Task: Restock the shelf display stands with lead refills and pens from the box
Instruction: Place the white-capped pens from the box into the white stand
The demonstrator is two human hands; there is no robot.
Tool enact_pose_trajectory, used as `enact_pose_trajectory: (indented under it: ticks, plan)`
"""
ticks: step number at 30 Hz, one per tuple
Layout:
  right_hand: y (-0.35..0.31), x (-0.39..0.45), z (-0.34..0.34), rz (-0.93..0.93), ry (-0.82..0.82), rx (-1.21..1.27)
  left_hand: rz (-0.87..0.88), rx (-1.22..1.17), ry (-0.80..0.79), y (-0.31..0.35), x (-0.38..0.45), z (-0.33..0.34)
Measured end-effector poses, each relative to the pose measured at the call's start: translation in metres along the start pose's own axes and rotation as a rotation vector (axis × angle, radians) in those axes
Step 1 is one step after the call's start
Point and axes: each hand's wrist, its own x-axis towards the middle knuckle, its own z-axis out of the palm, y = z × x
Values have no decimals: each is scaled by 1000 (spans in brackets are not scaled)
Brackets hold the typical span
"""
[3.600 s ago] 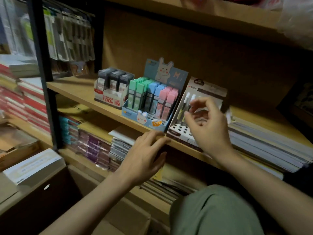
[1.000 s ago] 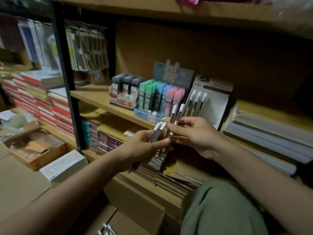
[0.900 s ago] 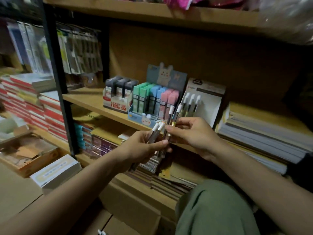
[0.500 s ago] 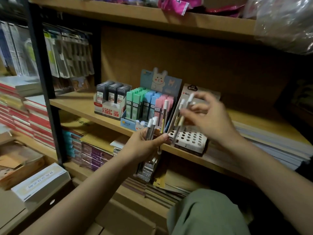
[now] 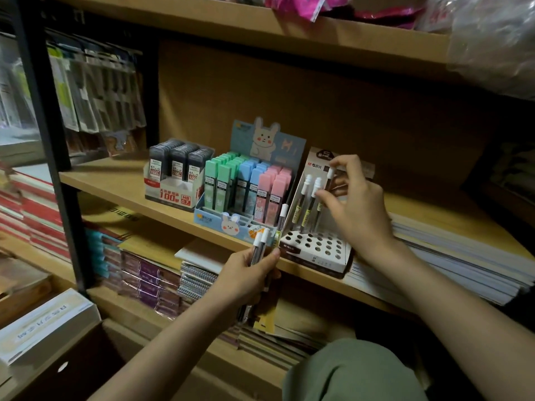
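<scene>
White-capped pens: two stand in the pen stand (image 5: 315, 250), most holes empty. Right hand (image 5: 353, 206) fingers pinch a third pen (image 5: 327, 183) above it; left hand (image 5: 246, 276) grips spare pens (image 5: 260, 247) below the shelf (image 5: 115, 180).

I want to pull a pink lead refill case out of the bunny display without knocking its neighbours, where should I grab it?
Pinch the pink refill case by its cap from above. The cases stand upright, packed side by side in the bunny display, so only the tops stick out clear. Lift straight up.

White-capped pens (image 5: 307, 201) upright in holed display stand (image 5: 315, 250), beside pastel lead refills (image 5: 246, 185).
</scene>
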Motion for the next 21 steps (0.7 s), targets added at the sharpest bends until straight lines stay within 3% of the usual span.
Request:
enact_pose_trajectory:
  ticks: [14, 21]
  plan:
    - [12, -18, 9, 57, 70, 81, -34, -51, -11, 1, 4, -5]
    - [0, -13, 7, 173, 69, 151, 40, 14, -33, 1, -1, -6]
